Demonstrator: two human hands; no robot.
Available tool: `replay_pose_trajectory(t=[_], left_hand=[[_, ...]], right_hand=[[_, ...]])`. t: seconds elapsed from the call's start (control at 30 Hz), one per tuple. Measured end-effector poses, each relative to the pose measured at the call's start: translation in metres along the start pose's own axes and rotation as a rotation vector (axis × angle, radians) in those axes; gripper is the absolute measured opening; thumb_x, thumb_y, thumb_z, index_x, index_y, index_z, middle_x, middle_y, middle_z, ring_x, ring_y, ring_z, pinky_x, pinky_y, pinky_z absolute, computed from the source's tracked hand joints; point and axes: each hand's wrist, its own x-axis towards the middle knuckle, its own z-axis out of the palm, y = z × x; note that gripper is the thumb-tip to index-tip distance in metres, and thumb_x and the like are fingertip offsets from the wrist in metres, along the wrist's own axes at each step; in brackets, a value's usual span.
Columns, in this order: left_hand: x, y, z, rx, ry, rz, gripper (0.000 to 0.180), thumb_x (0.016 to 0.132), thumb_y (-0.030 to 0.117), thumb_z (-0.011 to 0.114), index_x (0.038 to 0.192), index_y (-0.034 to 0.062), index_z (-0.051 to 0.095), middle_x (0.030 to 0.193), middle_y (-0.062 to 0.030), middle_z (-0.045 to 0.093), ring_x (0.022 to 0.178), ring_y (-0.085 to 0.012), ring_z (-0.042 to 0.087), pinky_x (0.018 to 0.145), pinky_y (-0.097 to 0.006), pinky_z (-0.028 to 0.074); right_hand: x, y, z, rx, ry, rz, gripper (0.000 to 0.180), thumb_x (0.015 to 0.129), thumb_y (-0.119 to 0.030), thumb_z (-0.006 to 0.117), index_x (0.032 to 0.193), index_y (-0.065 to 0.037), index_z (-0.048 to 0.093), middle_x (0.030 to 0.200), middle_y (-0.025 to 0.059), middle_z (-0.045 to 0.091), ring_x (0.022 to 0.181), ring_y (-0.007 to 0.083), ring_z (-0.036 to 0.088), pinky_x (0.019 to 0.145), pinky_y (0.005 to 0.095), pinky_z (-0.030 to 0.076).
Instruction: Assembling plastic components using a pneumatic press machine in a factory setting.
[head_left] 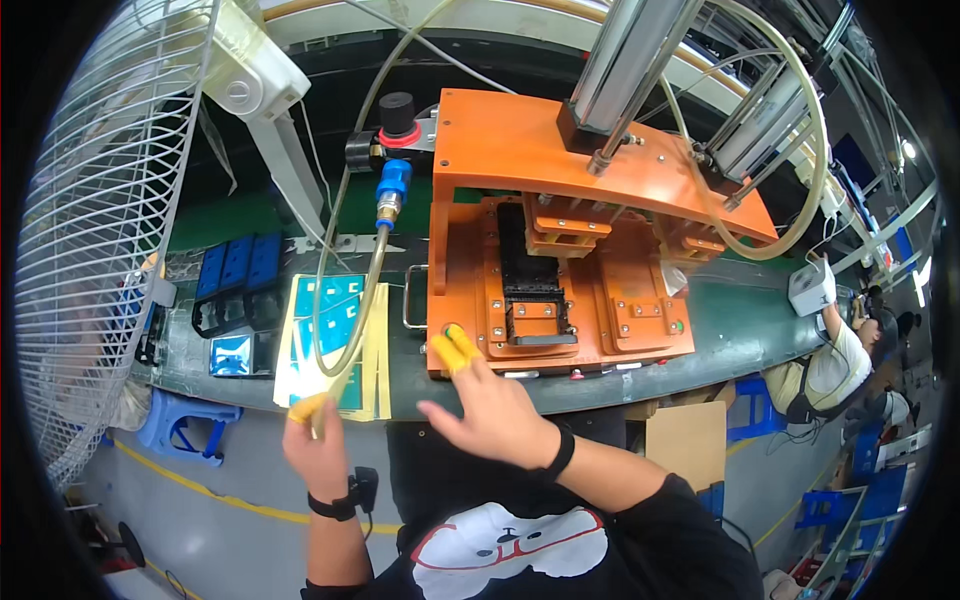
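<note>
I am pressing the small green button (pixel 452 330) at the front left corner of the orange press fixture (pixel 560 290) with my right hand (pixel 490 405), two yellow-capped fingertips (pixel 455 350) extended, the rest of the grip spread wide and holding nothing. The button looks stiff and fixed, needing only a light push from above. My left hand (pixel 318 440) is resting at the near edge of the yellowish sheet of teal film pieces (pixel 335 345), its grip narrow, one yellow-capped finger touching the paper; the sheet seems thin, light and floppy, best lifted by an edge. Both are lying on the green counter (pixel 740 320). A clear air hose (pixel 355 300) is crossing the sheet; a white fan (pixel 110 220) is standing at left.
</note>
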Motion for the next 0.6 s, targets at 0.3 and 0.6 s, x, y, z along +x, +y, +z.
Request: replay_pose_trajectory(t=[0.3,0.6], left_hand=[[-0.054,0.036,-0.002,0.183,-0.202,0.193,0.013,0.085,0.003,0.071,0.097,0.0013,0.068,0.089,-0.0122,0.067,0.082,-0.0262,0.065,0.075,-0.034,0.051],[-0.089,0.055,0.004,0.073,-0.769,0.304,0.053,0.081,0.024,0.076,0.126,0.0004,0.059,0.124,-0.0214,0.058,0.114,-0.0415,0.055,0.099,-0.045,0.043]], right_hand=[[-0.031,0.018,0.06,1.212,-0.456,0.635,0.047,0.101,-0.038,0.059,0.13,-0.001,0.055,0.109,0.0082,0.066,0.08,0.0135,0.068,0.065,0.0237,0.053],[-0.062,0.033,0.091,1.274,-0.291,0.523,0.016,0.096,-0.01,0.063,0.103,0.004,0.068,0.088,0.0065,0.072,0.079,0.0077,0.065,0.068,0.0264,0.052]])
